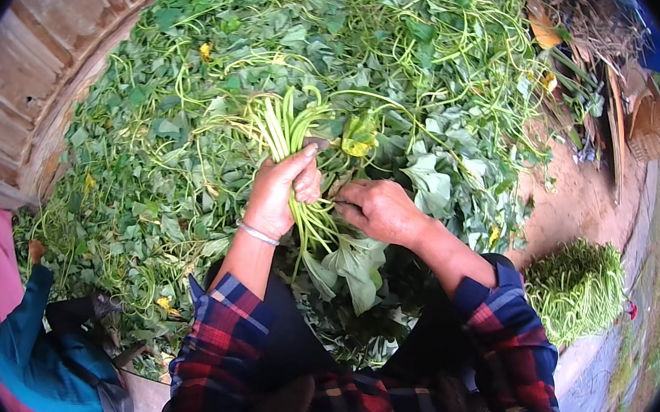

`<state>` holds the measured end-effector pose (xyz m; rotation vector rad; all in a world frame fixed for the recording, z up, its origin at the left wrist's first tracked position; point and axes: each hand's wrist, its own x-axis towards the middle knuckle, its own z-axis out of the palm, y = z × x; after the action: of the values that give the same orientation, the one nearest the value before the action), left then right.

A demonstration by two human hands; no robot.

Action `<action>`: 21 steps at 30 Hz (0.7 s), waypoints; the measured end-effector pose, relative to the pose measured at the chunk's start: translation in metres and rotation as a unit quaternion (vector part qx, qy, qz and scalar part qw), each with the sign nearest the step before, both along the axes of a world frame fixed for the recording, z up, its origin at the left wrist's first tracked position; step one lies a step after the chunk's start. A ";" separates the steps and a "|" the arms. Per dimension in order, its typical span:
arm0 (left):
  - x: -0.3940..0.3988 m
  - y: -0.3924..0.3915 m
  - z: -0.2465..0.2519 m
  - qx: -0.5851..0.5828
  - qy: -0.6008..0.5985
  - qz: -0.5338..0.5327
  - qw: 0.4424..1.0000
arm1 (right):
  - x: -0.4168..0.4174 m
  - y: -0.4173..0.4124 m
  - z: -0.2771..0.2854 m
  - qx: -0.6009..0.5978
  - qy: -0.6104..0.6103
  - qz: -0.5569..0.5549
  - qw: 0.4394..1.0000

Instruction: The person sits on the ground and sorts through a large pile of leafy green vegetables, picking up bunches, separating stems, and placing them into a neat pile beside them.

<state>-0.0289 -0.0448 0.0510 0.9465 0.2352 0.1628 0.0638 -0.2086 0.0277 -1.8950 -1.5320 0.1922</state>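
My left hand (288, 186), with a silver bangle at the wrist, is closed around a bunch of pale green leaf stems (281, 124). The thick ends stick out above the fist, and thinner ends fan out below it. Just to its right, my right hand (375, 208) has its thumb and fingers pinched together at the thin ends of the stems; a small dark thing shows at the fingertips, too small to name. Large green leaves (359, 270) hang below the hands. A yellowed leaf (360, 135) lies above them. Cut leafy vines (148, 142) spread in a thick heap all around.
A worn wooden wall (49, 46) curves along the left. Another person in a teal sleeve (33, 300) sits at the lower left, a hand at the heap. To the right stand a dense pile of green stems (576, 292) and, higher up, torn cardboard (654, 124) with dry twigs (601, 26).
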 end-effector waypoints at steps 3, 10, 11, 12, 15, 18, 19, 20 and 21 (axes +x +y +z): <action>0.004 -0.007 0.002 0.016 0.026 0.010 0.999 | -0.002 0.001 -0.001 -0.005 -0.011 -0.068 0.998; 0.006 -0.016 0.009 0.005 0.023 0.036 0.999 | 0.024 0.008 -0.017 0.028 0.281 -0.301 0.911; 0.003 -0.012 0.009 0.002 0.016 0.035 0.999 | 0.042 0.004 -0.023 0.045 0.301 -0.340 0.890; 0.000 -0.007 0.006 0.019 -0.003 0.043 0.999 | 0.051 -0.003 -0.010 0.071 0.379 -0.354 0.852; 0.005 0.002 0.008 -0.001 -0.004 0.140 0.990 | 0.076 -0.032 0.012 0.225 0.327 -0.356 0.846; 0.004 0.015 0.003 -0.021 -0.015 0.221 0.975 | 0.078 -0.040 0.028 0.285 0.388 -0.364 0.798; 0.006 0.015 0.001 -0.039 -0.022 0.237 0.971 | 0.074 -0.038 0.030 0.335 0.341 -0.372 0.796; 0.008 0.015 0.000 -0.040 -0.025 0.248 0.968 | 0.071 -0.042 0.030 0.284 0.370 -0.347 0.814; 0.008 0.016 -0.002 -0.039 -0.025 0.260 0.964 | 0.066 -0.046 0.029 0.231 0.399 -0.321 0.827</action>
<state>-0.0210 -0.0292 0.0493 0.7839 0.4380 0.6555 0.1301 -0.2549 0.0571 -1.5166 -0.2973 0.2348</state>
